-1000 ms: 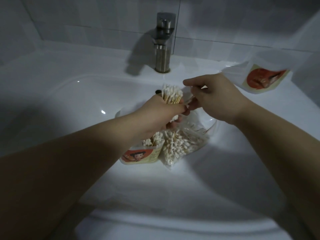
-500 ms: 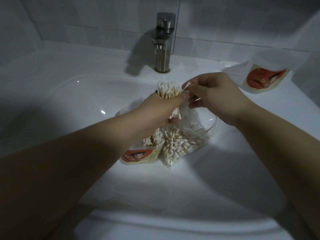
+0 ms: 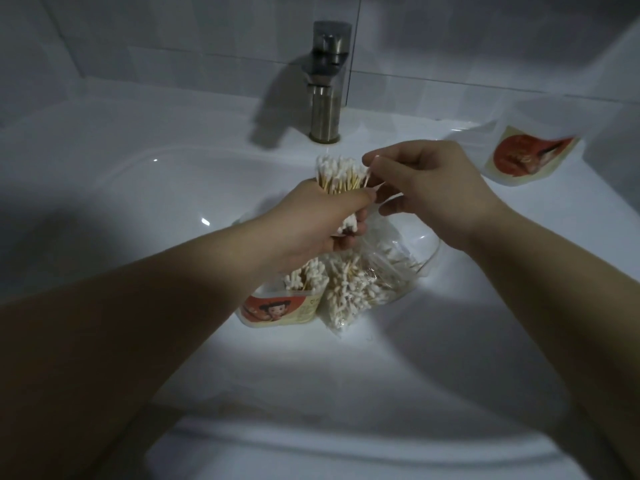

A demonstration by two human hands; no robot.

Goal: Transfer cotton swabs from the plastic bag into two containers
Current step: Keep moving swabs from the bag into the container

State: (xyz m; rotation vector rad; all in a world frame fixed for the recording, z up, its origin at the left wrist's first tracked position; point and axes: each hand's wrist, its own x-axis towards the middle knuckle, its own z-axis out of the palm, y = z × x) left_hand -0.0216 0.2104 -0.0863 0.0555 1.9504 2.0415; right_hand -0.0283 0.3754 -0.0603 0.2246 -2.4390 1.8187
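Dim bathroom, grey tiled wall point(image 3: 173, 36), and a light spot falls on a white sink point(image 3: 138, 202). A steel faucet point(image 3: 327, 98) stands on the white surface point(image 3: 207, 112) behind the basin.

The left hand point(image 3: 322, 220) grips a bundle of cotton swabs point(image 3: 337, 174) upright over the basin, its fingers point(image 3: 353, 202) curled tight round the sticks. The right hand point(image 3: 426, 181) is just beside the bundle, thumb and forefinger pinching a single swab point(image 3: 367, 174) at the bundle's edge, other fingers loosely curled.

The plastic bag point(image 3: 363, 289) lies in the basin below the hands with loose swabs inside. The container point(image 3: 277, 311), with a cartoon label, touches the bag's left side and has swabs standing in it. What looks like a second container point(image 3: 526, 157), with the same red label, is on the surface far right, well apart. I cannot tell whether it holds anything.
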